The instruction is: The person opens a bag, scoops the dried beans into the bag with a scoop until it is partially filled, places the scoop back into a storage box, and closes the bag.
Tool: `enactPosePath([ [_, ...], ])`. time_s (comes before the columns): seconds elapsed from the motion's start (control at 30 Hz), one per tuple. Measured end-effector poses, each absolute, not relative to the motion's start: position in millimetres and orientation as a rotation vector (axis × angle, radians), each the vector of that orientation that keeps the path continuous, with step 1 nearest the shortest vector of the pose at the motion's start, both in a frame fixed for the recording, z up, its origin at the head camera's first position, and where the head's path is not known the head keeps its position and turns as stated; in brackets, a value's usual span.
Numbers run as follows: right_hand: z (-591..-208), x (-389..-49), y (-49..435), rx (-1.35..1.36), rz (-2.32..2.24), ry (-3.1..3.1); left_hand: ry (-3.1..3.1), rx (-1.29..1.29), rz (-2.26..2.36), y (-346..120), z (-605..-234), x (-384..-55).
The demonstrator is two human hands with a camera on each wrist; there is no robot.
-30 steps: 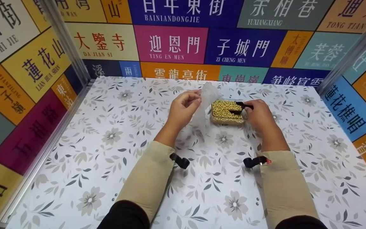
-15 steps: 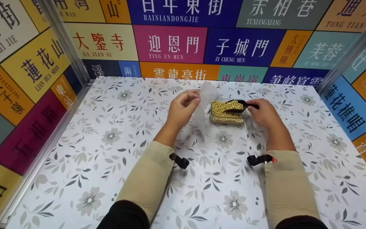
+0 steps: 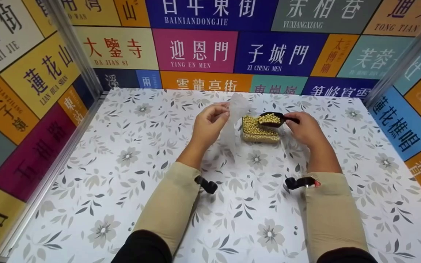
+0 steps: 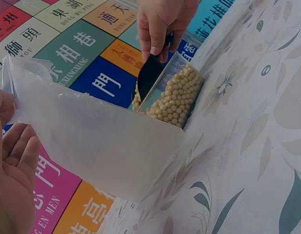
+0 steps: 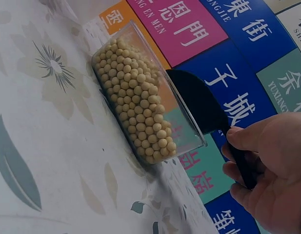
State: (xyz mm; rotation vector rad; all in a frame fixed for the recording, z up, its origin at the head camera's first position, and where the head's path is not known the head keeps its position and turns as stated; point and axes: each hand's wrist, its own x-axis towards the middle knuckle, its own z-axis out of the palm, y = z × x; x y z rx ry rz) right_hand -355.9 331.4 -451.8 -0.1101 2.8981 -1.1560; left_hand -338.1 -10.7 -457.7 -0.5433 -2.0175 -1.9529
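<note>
My right hand (image 3: 303, 128) grips the handle of a black scoop (image 5: 196, 100), which carries a heap of soybeans (image 3: 269, 118). The scoop is over the clear rectangular container (image 3: 261, 138), partly filled with more soybeans (image 5: 135, 107). Its handle runs between thumb and fingers in the right wrist view. To the left, my left hand (image 3: 210, 122) pinches the top edge of a translucent plastic bag (image 4: 106, 131). The bag hangs upright beside the container and hides part of it in the left wrist view.
A table (image 3: 130, 204) with a leaf-and-flower patterned cover lies under everything. Colourful panels (image 3: 196, 51) with street names stand behind and at both sides. Metal posts (image 3: 75, 44) mark the corners.
My right hand has drawn back to the right and lifted the scoop out of the soybeans, now loaded. The left hand and the bag have stayed nearly still.
</note>
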Motion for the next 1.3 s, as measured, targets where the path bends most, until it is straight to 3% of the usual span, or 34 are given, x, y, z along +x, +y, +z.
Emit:
enactPosePath([
  [0.6,-444.8,-352.2,322.5,0.029,-1.562,2.682,-1.963,-0.485,-1.94,-12.2,-460.2,-341.0],
  [0.87,-408.9,-343.0,308.2,0.057,-1.627,2.702,-1.937,-0.485,-1.919,-11.9,-456.4,-341.3],
  [1.03,-380.9,-336.5,297.1,-0.063,-1.564,2.757,-1.989,-0.496,-1.834,-12.5,-454.8,-340.4],
  [1.3,-332.0,-332.0,263.5,-0.29,-1.101,2.943,-2.054,-0.517,-1.756,-14.8,-455.5,-339.4],
])
